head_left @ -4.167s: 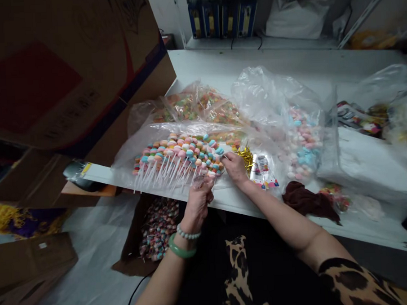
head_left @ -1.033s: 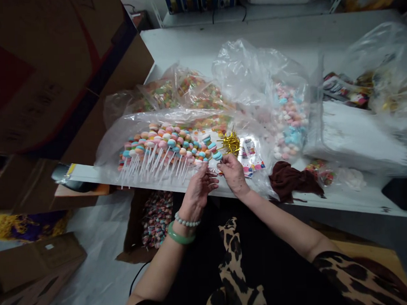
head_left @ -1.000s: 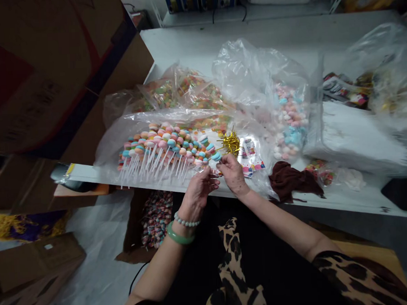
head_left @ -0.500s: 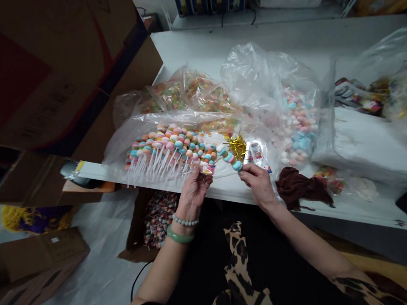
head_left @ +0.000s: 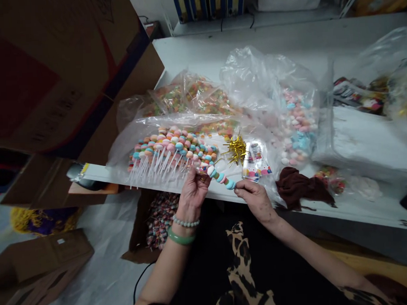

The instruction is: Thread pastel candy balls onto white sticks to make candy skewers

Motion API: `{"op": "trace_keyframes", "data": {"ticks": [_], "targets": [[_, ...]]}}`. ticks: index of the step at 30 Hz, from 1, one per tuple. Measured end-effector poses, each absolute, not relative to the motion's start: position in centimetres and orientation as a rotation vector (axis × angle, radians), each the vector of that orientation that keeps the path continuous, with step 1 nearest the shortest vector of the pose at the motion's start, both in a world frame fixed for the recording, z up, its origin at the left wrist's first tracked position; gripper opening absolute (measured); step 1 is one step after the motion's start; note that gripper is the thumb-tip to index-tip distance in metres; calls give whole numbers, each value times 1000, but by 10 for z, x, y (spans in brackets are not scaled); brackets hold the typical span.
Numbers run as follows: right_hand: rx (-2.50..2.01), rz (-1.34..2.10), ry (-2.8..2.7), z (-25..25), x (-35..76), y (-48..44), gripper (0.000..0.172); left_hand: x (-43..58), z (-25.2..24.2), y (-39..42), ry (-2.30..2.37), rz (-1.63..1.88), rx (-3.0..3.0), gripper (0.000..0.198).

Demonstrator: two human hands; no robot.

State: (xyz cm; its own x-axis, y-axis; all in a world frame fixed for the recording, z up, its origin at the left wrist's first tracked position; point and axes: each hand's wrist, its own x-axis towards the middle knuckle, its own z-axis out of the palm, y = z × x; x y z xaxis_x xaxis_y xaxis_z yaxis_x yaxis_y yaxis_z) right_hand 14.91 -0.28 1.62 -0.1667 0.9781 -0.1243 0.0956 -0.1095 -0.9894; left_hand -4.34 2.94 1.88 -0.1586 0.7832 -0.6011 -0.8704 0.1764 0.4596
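Observation:
My right hand (head_left: 257, 199) pinches one end of a candy skewer (head_left: 221, 178), a row of white, pink, green and blue soft pieces. Its far end points up and left, right beside my left hand (head_left: 194, 191). Between the left thumb and fingers is a small clear printed bag (head_left: 203, 169), mostly hidden by the hand. I cannot tell whether the skewer's tip is inside it. Behind the left hand lies a heap of candy skewers (head_left: 176, 142) with white sticks pointing toward me. Gold twist ties (head_left: 237, 149) and flat printed bags (head_left: 256, 166) lie beyond the right hand.
Large clear sacks of gummies (head_left: 201, 92) and of marshmallows (head_left: 298, 117) stand farther back. A brown cloth (head_left: 301, 188) lies to the right. At left a big cardboard box (head_left: 68, 64) leans in, and an open carton of wrapped sweets (head_left: 161, 217) sits below the table edge (head_left: 106, 174).
My right hand has moved the candy skewer down and left, bringing its far end up to the bag in my left hand. The left hand has stayed nearly in place.

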Motion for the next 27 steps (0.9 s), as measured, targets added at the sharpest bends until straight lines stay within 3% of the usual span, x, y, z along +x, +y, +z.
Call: {"op": "trace_keyframes", "data": {"ticks": [12,27], "targets": [[-1290,706,-1967,13,164,-5,19,-59,9,26,1028,1529,269,25],[-1355,1456,-1334,6,158,7,9,-69,3,14,1005,1356,154,11]]}}
